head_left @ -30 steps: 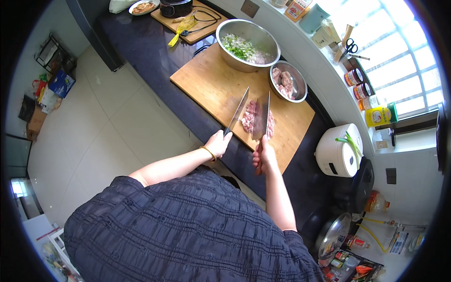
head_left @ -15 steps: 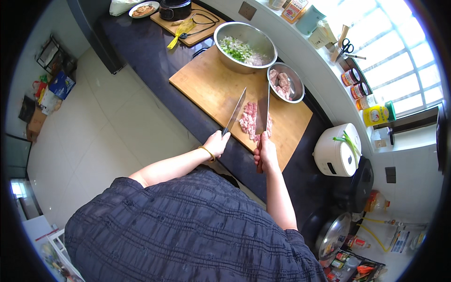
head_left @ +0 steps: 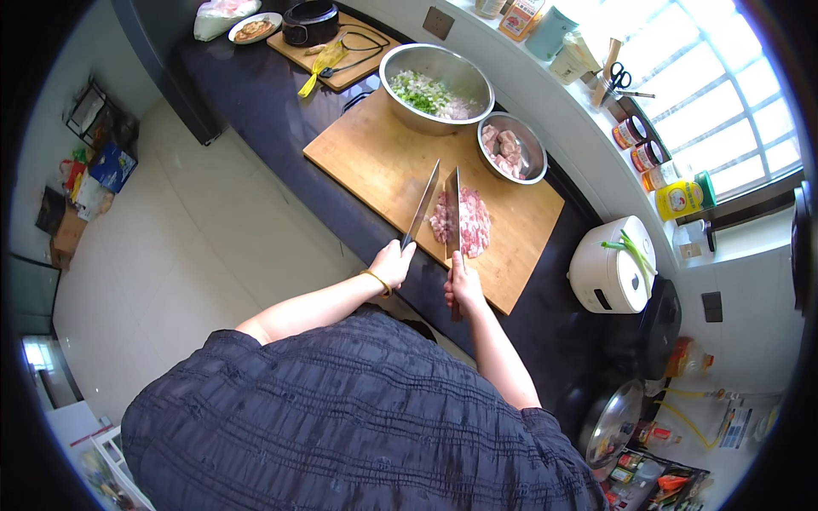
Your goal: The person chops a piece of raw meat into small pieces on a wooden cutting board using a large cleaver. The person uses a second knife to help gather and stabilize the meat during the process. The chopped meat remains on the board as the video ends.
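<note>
Chopped raw meat (head_left: pixel 475 223) lies in a pink heap on a wooden cutting board (head_left: pixel 358 153). My right hand (head_left: pixel 463 285) grips the brown handle of a cleaver (head_left: pixel 453 209), whose wide blade stands over the left part of the heap. In my left hand (head_left: pixel 393 263) is a second knife (head_left: pixel 423 200), its blade slanting up just left of the meat. Fingers of both hands are wrapped round the handles. At the board's far side a large steel bowl (head_left: pixel 487 106) holds chopped greens and pale bits. Beside it, a smaller steel bowl (head_left: pixel 538 172) contains pieces of raw meat.
A white rice cooker (head_left: pixel 601 268) with green onion stalks on its lid stands right of the board. Jars (head_left: pixel 630 133) and scissors (head_left: pixel 620 77) line the windowsill. Another board (head_left: pixel 349 75) at the far left carries a black appliance (head_left: pixel 309 23) and its cord.
The cleaver in my right hand has moved left across the meat, from its right part to its left part. My left hand and its knife have barely shifted.
</note>
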{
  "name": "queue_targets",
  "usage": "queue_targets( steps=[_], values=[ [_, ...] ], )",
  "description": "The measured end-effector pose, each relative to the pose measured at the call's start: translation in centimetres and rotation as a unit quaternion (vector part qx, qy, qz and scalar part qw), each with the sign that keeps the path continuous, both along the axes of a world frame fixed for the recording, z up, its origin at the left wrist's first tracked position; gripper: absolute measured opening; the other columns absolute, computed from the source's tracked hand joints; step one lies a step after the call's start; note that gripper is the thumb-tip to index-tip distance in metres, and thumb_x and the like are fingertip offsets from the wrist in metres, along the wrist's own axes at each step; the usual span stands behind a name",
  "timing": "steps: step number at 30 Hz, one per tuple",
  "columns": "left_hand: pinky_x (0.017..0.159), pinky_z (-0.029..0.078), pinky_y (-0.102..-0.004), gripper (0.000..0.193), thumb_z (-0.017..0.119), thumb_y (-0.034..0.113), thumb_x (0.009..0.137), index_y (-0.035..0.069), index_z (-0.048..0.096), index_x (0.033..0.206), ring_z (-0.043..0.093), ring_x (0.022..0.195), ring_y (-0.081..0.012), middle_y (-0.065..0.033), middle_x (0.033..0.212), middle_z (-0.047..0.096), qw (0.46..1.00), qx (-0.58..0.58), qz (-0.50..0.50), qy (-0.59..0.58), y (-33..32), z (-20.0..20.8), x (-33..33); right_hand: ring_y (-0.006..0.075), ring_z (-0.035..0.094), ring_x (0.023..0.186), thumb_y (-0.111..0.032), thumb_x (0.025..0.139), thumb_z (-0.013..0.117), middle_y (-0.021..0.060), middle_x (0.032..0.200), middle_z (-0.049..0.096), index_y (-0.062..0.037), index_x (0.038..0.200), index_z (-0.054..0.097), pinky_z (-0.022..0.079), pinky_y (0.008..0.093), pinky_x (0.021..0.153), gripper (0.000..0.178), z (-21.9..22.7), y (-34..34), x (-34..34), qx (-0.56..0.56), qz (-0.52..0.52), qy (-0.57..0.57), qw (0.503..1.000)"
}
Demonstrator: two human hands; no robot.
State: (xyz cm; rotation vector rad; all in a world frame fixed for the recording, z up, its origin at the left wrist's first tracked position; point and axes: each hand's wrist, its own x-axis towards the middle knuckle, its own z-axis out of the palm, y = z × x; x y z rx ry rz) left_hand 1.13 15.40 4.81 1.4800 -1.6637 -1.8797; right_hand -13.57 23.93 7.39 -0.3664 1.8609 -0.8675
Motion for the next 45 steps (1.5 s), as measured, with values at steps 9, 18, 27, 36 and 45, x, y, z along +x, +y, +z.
queue_targets(
  steps=[9, 18, 27, 36, 45],
  values=[
    [0.035, 0.04, -0.0252, 0.031, 0.042, 0.035, 0.09, 0.004, 0.038, 0.086, 0.043, 0.041, -0.0107, -0.0034, 0.06, 0.044, 1.0, -0.003, -0.005, -0.004, 0.1, -0.1, -0.1, 0.0126, 0.037, 0.034, -0.056, 0.086, 0.037, 0.0035, 0.048, 0.04, -0.0078, 0.068, 0.043, 0.034, 0.0277, 0.031, 0.052, -0.3, -0.4, -0.8, 0.035, -0.009, 0.01, 0.999],
    [0.035, 0.04, -0.0256, 0.031, 0.043, 0.035, 0.09, 0.004, 0.038, 0.087, 0.043, 0.042, -0.0104, -0.0032, 0.06, 0.045, 1.0, 0.009, -0.002, -0.008, 0.3, 0.1, -0.4, 0.0131, 0.037, 0.034, -0.056, 0.086, 0.039, 0.0025, 0.047, 0.04, -0.0086, 0.066, 0.04, 0.033, 0.0287, 0.031, 0.051, 0.0, -0.6, -0.6, -0.003, -0.022, 0.021, 1.0],
    [0.035, 0.04, -0.0254, 0.031, 0.043, 0.035, 0.09, 0.004, 0.038, 0.087, 0.043, 0.042, -0.0103, -0.0027, 0.06, 0.045, 1.0, 0.026, 0.011, -0.003, 0.3, 0.5, 0.0, 0.0125, 0.036, 0.033, -0.056, 0.086, 0.037, 0.0032, 0.047, 0.039, -0.0079, 0.067, 0.04, 0.033, 0.0281, 0.031, 0.052, -1.8, -0.7, -0.4, -0.035, -0.02, -0.027, 0.999],
    [0.035, 0.04, -0.0255, 0.033, 0.042, 0.036, 0.09, 0.004, 0.039, 0.087, 0.044, 0.041, -0.0107, -0.0033, 0.06, 0.045, 0.999, 0.029, 0.016, 0.005, 0.6, 0.8, -0.2, 0.0125, 0.037, 0.034, -0.054, 0.087, 0.037, 0.0034, 0.049, 0.041, -0.0089, 0.069, 0.041, 0.034, 0.0278, 0.031, 0.048, -1.7, -0.9, -0.6, -0.031, -0.031, -0.028, 0.999],
    [0.034, 0.04, -0.0255, 0.033, 0.042, 0.036, 0.09, 0.004, 0.038, 0.086, 0.044, 0.042, -0.0109, -0.0038, 0.06, 0.045, 0.999, 0.028, 0.03, 0.012, 0.7, 0.5, -0.3, 0.0134, 0.037, 0.034, -0.057, 0.087, 0.035, 0.0035, 0.047, 0.04, -0.0079, 0.067, 0.04, 0.034, 0.0286, 0.031, 0.053, -1.0, -1.3, -0.1, -0.042, -0.046, -0.011, 0.998]
  ],
)
